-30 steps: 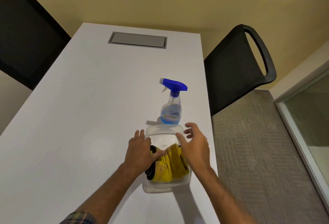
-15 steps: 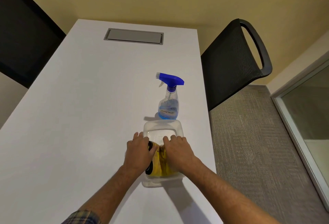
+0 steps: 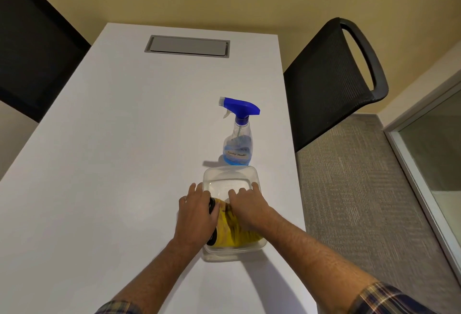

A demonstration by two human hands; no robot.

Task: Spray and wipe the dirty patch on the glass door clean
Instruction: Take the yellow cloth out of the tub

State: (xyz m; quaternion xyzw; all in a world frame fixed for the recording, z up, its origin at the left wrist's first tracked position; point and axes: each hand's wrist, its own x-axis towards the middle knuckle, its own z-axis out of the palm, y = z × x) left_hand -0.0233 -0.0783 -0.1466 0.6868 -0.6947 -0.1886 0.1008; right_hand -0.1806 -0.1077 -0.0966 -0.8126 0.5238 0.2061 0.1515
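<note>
Two hands are laid on a clear plastic container [image 3: 233, 214] that sits on the white table [image 3: 112, 164]. The left hand [image 3: 197, 214] is pressed against the container's left wall, fingers spread and flat, with nothing enclosed. The right hand [image 3: 247, 206] is laid over the yellow cloth [image 3: 234, 234] inside the container, fingers extended toward the far rim; whether the cloth is actually pinched cannot be told, since the fingertips are hidden in the folds. A black object [image 3: 212, 207] is seen between the two hands, too covered to be identified.

Just beyond the fingertips, the spray bottle [image 3: 238, 136] with a blue trigger head is stood upright, close behind the container's far rim and untouched. Well off to the right of the right hand, a framed glass panel [image 3: 434, 154], probably the glass door, is glimpsed; no dirty patch can be made out.

The fetching of supplies is judged to be in hand. Next, the cloth would need to be gripped and lifted out while the container is steadied, and the bottle taken up.
</note>
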